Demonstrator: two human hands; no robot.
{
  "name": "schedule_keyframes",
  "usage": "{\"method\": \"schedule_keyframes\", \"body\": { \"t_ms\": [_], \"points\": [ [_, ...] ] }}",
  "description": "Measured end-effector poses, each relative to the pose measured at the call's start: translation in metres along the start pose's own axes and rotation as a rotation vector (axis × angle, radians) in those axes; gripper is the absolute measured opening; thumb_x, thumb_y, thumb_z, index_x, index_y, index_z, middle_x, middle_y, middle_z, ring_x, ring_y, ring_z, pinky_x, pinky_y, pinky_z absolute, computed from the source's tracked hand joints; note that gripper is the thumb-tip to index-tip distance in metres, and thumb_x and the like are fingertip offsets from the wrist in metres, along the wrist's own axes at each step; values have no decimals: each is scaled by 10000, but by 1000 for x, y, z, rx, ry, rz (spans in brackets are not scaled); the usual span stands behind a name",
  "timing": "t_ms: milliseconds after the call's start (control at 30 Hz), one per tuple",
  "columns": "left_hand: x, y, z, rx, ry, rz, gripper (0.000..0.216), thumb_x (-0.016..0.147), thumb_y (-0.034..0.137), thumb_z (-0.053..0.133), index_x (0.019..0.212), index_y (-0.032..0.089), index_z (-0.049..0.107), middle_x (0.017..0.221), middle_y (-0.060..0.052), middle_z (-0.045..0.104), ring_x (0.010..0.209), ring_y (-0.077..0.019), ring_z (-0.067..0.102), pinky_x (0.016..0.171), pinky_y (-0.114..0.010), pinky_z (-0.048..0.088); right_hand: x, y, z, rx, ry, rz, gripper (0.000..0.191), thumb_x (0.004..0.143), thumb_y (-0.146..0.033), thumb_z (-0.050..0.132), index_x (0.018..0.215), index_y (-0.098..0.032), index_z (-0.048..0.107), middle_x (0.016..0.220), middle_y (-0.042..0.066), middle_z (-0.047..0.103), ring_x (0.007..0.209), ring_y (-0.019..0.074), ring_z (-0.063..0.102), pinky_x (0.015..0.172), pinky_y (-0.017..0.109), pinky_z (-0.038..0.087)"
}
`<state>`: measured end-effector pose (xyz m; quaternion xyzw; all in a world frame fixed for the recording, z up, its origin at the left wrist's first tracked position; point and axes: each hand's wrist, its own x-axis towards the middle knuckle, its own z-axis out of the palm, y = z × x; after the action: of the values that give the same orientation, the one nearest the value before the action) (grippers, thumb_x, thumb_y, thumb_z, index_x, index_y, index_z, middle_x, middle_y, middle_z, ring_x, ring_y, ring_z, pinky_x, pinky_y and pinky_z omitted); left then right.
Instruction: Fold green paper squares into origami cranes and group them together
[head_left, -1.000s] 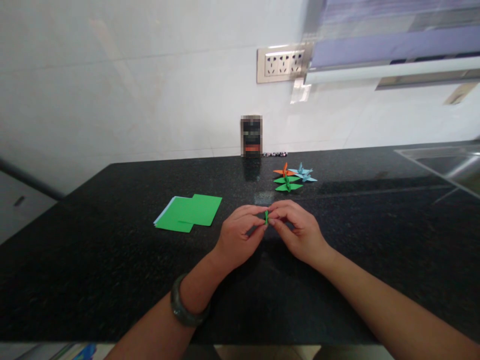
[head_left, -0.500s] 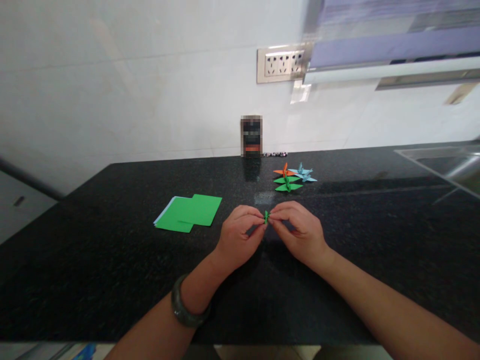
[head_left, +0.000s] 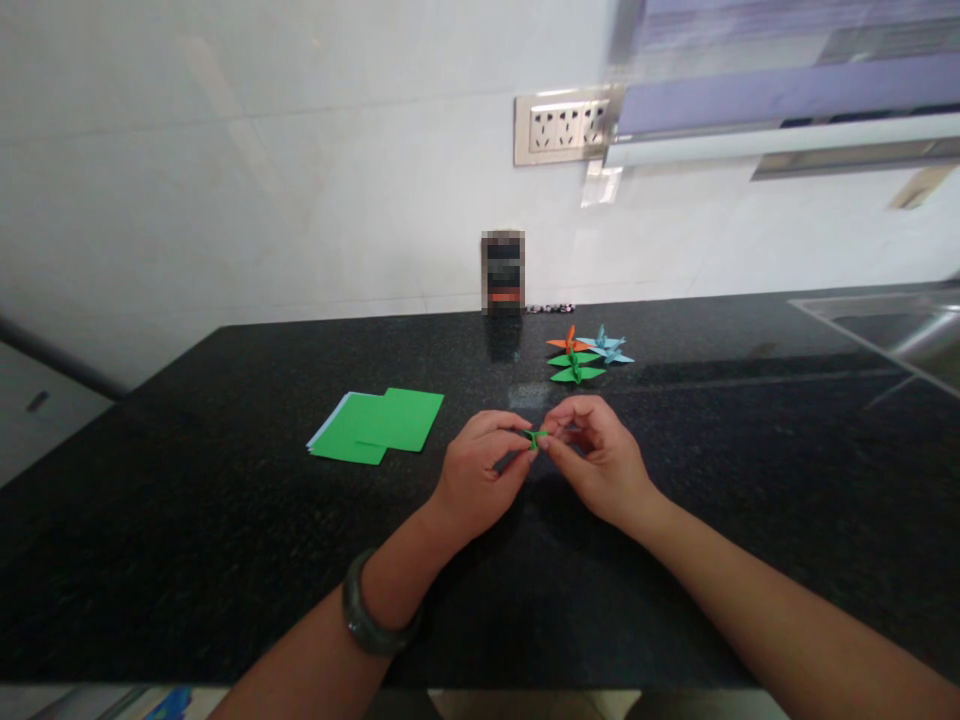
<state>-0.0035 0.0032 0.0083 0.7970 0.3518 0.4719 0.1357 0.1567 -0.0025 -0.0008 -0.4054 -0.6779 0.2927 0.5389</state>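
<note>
Between my two hands is a small folded green paper (head_left: 534, 438), mostly covered by the fingertips. My left hand (head_left: 486, 468) pinches its left side, thumb below and fingers above. From the right, my right hand (head_left: 600, 455) grips the other side between thumb and curled fingers. Just beyond the hands stand finished paper cranes: a green crane (head_left: 577, 374) in front with another green one behind it, an orange crane (head_left: 571, 342), and light blue cranes (head_left: 611, 350). To the left lie overlapping green paper sheets (head_left: 405, 420), with a pale blue edge showing underneath.
The black countertop (head_left: 225, 520) runs back to a white tiled wall. Against the wall stands a blurred-out dark box (head_left: 503, 272) beside a string of beads (head_left: 551, 309). A metal sink (head_left: 900, 330) is set in at the right. A socket panel (head_left: 568, 128) is on the wall.
My right fingers have lifted and curled slightly, and the upper edge of the folded green paper now spreads sideways. My left hand keeps its pinch almost in the same place.
</note>
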Motion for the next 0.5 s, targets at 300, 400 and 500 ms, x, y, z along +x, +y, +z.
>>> {"method": "schedule_keyframes", "body": {
  "t_ms": [300,400,500],
  "points": [
    [-2,-3,5,-184,50,-303,158,695,144,611,851,165,621,794,-43,674,752,-150,629,717,-275,501,0,-1,1,-53,8,-8,160,767,-163,584,885,-207,485,787,6,549,690,114,561,635,248,492],
    [-2,-4,6,-253,-31,-433,179,693,193,620,864,144,636,784,-54,673,720,-153,626,678,-266,498,-1,-1,0,-65,-12,6,148,774,-163,572,886,-205,485,785,7,556,674,112,560,623,245,486],
    [-2,-5,5,-193,-131,-465,143,711,235,610,795,143,682,759,-61,681,692,-163,616,635,-266,475,0,0,-1,-123,-60,-4,113,777,-164,561,870,-201,507,791,13,565,673,115,556,628,252,475]
  ]
}}
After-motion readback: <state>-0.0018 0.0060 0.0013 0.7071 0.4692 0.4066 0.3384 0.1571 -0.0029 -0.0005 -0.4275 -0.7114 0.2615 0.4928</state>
